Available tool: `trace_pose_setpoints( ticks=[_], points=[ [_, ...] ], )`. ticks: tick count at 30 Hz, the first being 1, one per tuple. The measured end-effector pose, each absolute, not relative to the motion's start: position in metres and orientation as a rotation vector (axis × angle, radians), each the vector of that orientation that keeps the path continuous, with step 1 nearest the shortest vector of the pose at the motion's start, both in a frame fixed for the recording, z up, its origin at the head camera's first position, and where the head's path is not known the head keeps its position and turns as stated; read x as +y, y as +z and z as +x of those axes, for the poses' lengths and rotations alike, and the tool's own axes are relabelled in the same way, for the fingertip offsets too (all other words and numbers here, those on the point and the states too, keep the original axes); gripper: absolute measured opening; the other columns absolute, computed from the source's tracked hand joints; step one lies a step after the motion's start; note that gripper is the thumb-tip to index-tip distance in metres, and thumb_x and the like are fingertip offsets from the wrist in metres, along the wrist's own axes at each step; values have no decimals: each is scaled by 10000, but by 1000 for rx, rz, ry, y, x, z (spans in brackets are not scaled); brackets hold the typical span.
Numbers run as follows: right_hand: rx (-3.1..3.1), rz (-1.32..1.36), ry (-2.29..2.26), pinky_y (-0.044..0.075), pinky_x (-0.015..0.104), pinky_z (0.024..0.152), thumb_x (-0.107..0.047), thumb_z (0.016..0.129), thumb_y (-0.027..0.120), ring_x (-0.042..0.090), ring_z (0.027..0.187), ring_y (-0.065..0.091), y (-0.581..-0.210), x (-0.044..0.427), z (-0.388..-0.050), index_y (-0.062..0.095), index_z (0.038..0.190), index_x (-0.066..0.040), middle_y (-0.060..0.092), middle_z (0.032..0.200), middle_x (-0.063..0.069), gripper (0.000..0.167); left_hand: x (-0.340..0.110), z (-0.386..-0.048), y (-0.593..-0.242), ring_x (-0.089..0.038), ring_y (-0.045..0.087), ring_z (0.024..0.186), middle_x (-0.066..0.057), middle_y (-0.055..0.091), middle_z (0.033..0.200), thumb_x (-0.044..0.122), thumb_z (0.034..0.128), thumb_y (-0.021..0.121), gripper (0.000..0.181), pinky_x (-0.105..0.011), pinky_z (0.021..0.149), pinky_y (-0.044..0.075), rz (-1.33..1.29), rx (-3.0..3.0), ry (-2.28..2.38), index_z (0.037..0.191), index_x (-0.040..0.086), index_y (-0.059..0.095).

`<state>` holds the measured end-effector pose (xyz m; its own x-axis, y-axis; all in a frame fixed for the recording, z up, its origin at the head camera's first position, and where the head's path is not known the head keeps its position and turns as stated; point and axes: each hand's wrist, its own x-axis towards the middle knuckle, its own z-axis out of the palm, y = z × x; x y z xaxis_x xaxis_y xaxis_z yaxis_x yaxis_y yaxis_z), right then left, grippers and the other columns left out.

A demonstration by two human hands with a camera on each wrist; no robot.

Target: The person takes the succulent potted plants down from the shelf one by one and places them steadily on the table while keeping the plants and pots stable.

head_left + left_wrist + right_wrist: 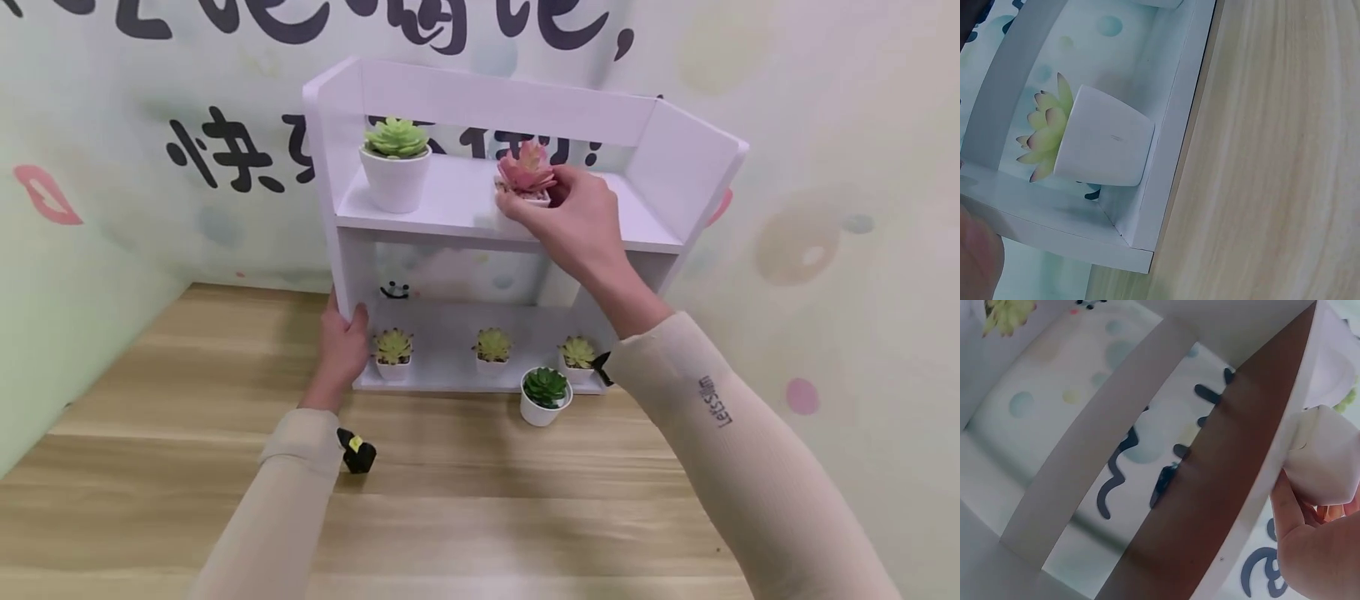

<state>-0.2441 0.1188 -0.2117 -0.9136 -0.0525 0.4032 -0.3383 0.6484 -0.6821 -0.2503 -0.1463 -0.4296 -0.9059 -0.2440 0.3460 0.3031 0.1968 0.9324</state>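
Observation:
My right hand [577, 217] holds a pink succulent in a white pot [527, 171] at the upper board of a white two-tier shelf [450, 225]. In the right wrist view the pot [1322, 456] sits between thumb and fingers, by the board's front edge. My left hand [342, 342] grips the shelf's left side panel, low down, with the thumb at its front edge. Left of the pink plant, a green succulent in a round white pot [396, 171] stands on the upper board. The left wrist view shows a small potted succulent [1104, 137] beside the gripped panel.
Small yellow-green succulents [492, 346] stand in a row on the lower board. A dark green succulent in a white pot [545, 396] stands on the wooden table [487, 533], before the shelf. Behind rises a wall [825, 167] with black lettering.

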Motion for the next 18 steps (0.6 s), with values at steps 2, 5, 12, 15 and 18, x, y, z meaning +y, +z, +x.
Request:
trace_pose_setpoints(
  ticks=[2, 5, 12, 15, 18],
  points=[
    [-2510, 338, 1159, 407, 251, 667, -505, 829, 746, 139, 858, 511, -213, 119, -237, 674, 1142, -129, 629, 930, 3, 494, -146, -251, -429, -409, 418, 1435, -254, 443, 1523, 135, 1064, 398, 520, -588, 1205, 342, -55, -2062, -1761, 1565, 53, 291],
    [-2507, 378, 1197, 463, 225, 720, -474, 835, 758, 130, 916, 566, -215, 121, -228, 654, 1232, -135, 689, 1056, 17, 532, -145, -252, -429, -390, 413, 1440, -249, 442, 1524, 136, 1065, 396, 524, -579, 1209, 339, -45, -2062, -1759, 1571, 56, 283],
    [-2498, 462, 1267, 561, 233, 836, -419, 845, 783, 140, 1030, 665, -228, 123, -207, 628, 1288, -116, 705, 1246, 45, 559, -145, -251, -429, -405, 415, 1438, -259, 435, 1527, 131, 1063, 394, 526, -595, 1201, 345, -44, -2072, -1730, 1568, 39, 279],
    [-2495, 503, 1275, 600, 270, 852, -401, 843, 789, 143, 1023, 694, -239, 124, -198, 627, 1279, -112, 707, 1233, 38, 548, -145, -251, -429, -411, 424, 1428, -262, 441, 1517, 113, 1061, 397, 525, -602, 1192, 353, -59, -2056, -1738, 1567, 40, 282],
    [-2489, 527, 1298, 619, 301, 855, -356, 834, 800, 164, 1017, 702, -254, 123, -189, 624, 1286, -107, 707, 1213, 46, 545, -143, -251, -429, -409, 423, 1431, -257, 446, 1517, 111, 1061, 402, 524, -605, 1194, 348, -70, -2045, -1751, 1569, 48, 286]
  ],
)
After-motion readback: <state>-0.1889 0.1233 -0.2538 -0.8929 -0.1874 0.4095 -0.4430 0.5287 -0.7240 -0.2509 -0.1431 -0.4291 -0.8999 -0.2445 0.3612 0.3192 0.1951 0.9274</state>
